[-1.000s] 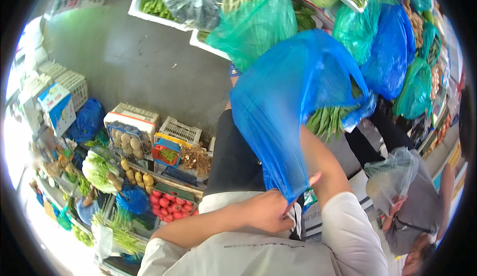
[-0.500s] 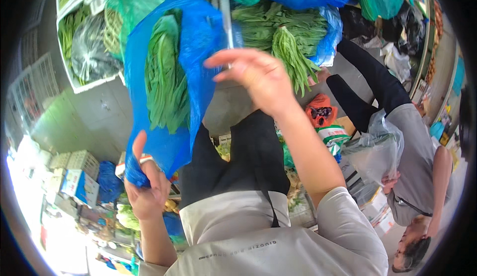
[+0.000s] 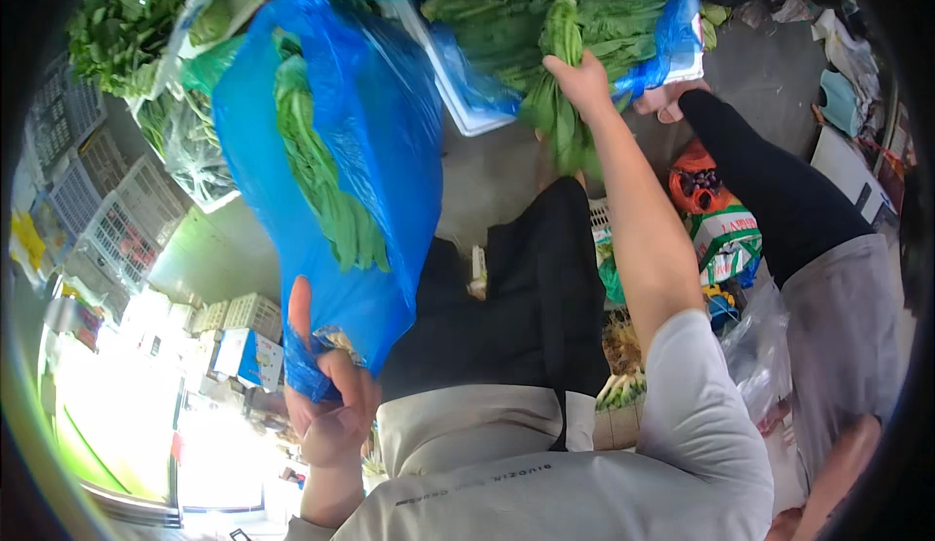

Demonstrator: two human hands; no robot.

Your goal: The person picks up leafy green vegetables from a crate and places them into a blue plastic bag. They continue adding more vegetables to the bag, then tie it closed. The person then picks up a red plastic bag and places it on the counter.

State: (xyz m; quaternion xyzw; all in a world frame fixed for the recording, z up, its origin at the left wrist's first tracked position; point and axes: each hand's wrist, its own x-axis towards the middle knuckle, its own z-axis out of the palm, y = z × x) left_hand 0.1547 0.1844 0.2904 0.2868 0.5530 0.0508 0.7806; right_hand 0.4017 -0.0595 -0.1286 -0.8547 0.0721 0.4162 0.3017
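Note:
My left hand [image 3: 326, 395] grips the bunched mouth of a blue plastic bag [image 3: 326, 181] that hangs open in front of me with long green leafy stalks [image 3: 321, 181] inside it. My right hand [image 3: 582, 78] reaches far forward and closes on a bunch of green leafy vegetables [image 3: 560, 103] at the edge of a white crate [image 3: 463, 103] lined with blue plastic and heaped with the same greens.
Another person in a black sleeve and grey top [image 3: 799, 249] stands at the right, a hand [image 3: 662, 101] by the crate. More greens in clear and green bags [image 3: 185, 64] lie at the upper left. White plastic crates [image 3: 117, 220] stand at left.
My right hand has gone from near the blue bag forward to the heap of greens and taken hold of a bunch. The left hand keeps the bag held up; the view has tilted.

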